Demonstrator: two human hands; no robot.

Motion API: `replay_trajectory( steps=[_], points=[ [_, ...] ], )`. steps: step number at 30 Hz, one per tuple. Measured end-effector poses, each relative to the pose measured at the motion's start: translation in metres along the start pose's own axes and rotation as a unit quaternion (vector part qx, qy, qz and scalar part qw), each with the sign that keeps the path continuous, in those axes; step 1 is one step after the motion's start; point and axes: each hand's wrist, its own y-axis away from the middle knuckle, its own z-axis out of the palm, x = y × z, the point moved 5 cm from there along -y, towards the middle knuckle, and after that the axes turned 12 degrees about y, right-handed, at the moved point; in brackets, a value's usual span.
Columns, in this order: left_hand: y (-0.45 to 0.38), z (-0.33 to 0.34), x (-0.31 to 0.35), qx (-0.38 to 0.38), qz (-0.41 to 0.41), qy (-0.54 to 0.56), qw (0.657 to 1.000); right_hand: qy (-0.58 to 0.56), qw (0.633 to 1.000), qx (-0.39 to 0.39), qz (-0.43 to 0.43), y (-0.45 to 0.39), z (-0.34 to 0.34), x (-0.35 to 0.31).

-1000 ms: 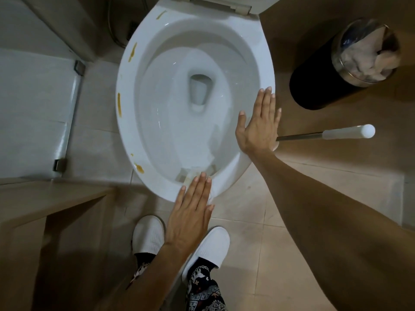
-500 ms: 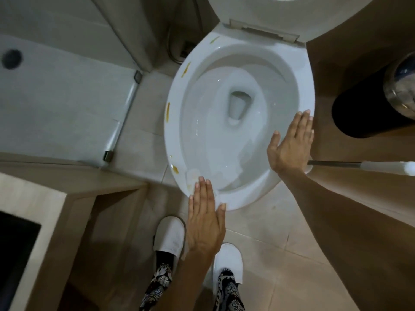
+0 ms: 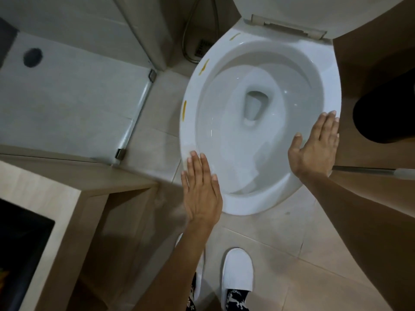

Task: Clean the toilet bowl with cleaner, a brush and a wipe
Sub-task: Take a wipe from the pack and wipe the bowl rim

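Observation:
The white toilet bowl [image 3: 318,63] stands open, lid up, with yellow smears [image 3: 184,110] along its left rim. My left hand [image 3: 201,189] lies flat with straight fingers on the front-left rim, pressing a pale wipe [image 3: 186,152] whose edge shows just beyond the fingertips. My right hand [image 3: 314,144] rests flat on the right rim, fingers straight, holding nothing. The brush handle [image 3: 368,169] pokes out to the right behind my right wrist; its head is hidden.
A black waste bin [image 3: 386,113] stands right of the bowl. A glass shower partition [image 3: 134,122] and raised shower floor lie to the left. A wooden cabinet [image 3: 74,212] fills the lower left. My feet in white slippers [image 3: 237,268] stand on the tiled floor.
My left hand has slid with the wipe from the bowl's front edge round to the front-left rim, over the smear there. My right hand stays on the right rim. The view shifted left.

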Motion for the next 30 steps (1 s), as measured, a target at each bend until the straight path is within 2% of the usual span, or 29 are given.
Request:
replay_trajectory(
  steps=[6,10,13,17,20,30],
  points=[
    [0.017,0.000,0.000,0.002,-0.024,0.039,0.999,0.006,1.000,0.003,0.002,0.001,0.000,0.000],
    [0.046,0.000,-0.001,-0.039,0.014,0.072,0.997,0.002,1.000,0.008,0.002,0.001,-0.001,-0.001],
    [0.036,-0.002,-0.005,-0.037,0.032,0.074,0.996,0.001,1.000,0.009,0.004,0.001,-0.001,-0.001],
    [-0.002,-0.007,-0.012,-0.021,-0.009,0.081,0.996,0.006,1.000,0.005,0.004,0.001,0.000,0.000],
    [-0.022,-0.009,-0.015,-0.013,-0.004,0.075,0.997,0.014,1.000,0.002,0.004,0.000,-0.001,-0.001],
    [0.014,-0.006,-0.005,-0.048,0.043,0.088,0.994,0.019,1.000,-0.003,0.004,-0.001,-0.001,0.000]
  ],
)
